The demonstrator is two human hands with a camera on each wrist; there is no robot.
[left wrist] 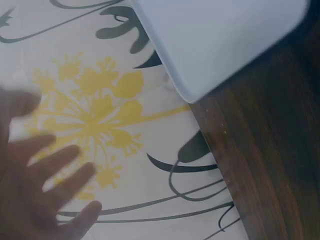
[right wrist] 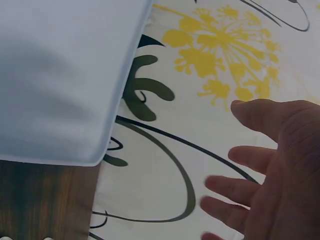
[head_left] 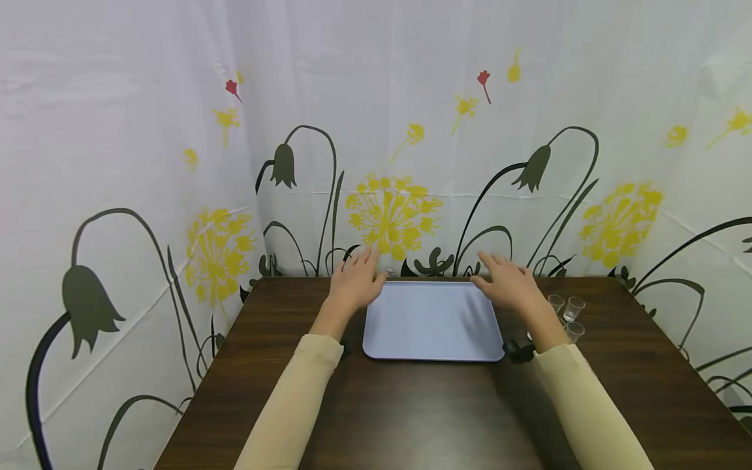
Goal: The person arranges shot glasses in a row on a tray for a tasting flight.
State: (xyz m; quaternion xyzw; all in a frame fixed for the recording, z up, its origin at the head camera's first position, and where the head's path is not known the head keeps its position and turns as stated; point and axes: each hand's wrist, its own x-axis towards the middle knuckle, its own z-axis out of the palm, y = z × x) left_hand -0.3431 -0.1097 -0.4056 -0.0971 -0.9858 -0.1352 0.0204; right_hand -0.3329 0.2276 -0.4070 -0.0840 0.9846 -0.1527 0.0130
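Note:
A pale blue-grey rectangular tray (head_left: 433, 321) lies on the dark wooden table near its far edge. My left hand (head_left: 354, 282) is held above the tray's far left side, fingers spread and holding nothing. Above the far right side is my right hand (head_left: 508, 284), its fingers also extended and free of any object. The left wrist view shows the left hand (left wrist: 47, 180) apart from the tray (left wrist: 215, 45), against the curtain behind. In the right wrist view, a gap likewise separates the right hand (right wrist: 265, 165) from the tray (right wrist: 55, 100).
Several small clear glasses (head_left: 574, 308) stand right of the tray, partly hidden by my right forearm. A white curtain (head_left: 376, 85) with yellow and grey flower prints hangs behind the table (head_left: 423, 405) and along its sides.

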